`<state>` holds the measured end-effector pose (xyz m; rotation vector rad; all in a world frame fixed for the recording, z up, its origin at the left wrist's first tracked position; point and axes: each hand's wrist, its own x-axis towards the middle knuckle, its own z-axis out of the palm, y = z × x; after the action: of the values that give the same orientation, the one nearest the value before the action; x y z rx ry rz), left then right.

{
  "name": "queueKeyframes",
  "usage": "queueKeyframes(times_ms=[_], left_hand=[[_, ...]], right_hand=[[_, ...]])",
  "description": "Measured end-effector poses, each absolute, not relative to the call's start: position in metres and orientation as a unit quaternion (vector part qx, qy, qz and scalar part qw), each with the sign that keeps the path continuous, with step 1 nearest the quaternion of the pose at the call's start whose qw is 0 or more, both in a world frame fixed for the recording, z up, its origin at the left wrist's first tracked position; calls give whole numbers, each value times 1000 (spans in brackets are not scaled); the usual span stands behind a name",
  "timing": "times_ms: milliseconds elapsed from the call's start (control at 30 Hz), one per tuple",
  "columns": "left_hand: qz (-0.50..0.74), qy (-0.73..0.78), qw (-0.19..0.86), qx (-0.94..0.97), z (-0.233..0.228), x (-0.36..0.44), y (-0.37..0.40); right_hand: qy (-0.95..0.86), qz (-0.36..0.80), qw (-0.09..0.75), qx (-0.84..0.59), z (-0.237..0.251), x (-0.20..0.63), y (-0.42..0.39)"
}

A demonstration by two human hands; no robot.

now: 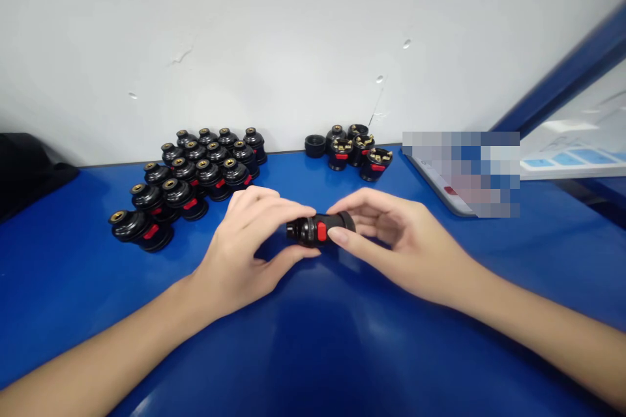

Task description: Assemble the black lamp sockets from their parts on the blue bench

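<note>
Socket (pixel 321 230) held on its side between the fingers of left hand (pixel 247 234) and right hand (pixel 408 241). Joining judged in hand; steady, aligned grips seem required next.

You can read no text, label, brand, number or sign anywhere in view. On the grey device (pixel 435 181) to your right, coarse pixel blocks cover much of the surface, and the tiny mark near its left edge is too small for you to make out. Farther right, the white panel (pixel 596 159) carries light-blue printed blocks, too blurred for you to read. On the black socket (pixel 306 232) you hold, you can make out no lettering, nor on its 1 red switch (pixel 321 231).
</note>
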<state>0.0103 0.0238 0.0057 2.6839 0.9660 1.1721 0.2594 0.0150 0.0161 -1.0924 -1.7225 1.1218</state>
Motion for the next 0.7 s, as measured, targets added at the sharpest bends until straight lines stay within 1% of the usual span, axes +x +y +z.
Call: queueKeyframes(times_ms=[100, 233, 400, 600, 700], left_hand=[[421, 319, 87, 845, 4, 12, 26], [436, 319, 127, 832, 2, 12, 28], [425, 328, 129, 834, 2, 11, 29], [375, 340, 151, 849, 0, 11, 29], [364, 345, 132, 855, 0, 11, 29]], right_hand=[[-733, 358, 410, -407, 14, 261, 17], [-779, 292, 370, -414, 11, 260, 17], [-802, 229, 355, -423, 7, 261, 17], [-826, 176, 339, -415, 2, 263, 19], [-833, 135, 362, -396, 4, 264, 18]])
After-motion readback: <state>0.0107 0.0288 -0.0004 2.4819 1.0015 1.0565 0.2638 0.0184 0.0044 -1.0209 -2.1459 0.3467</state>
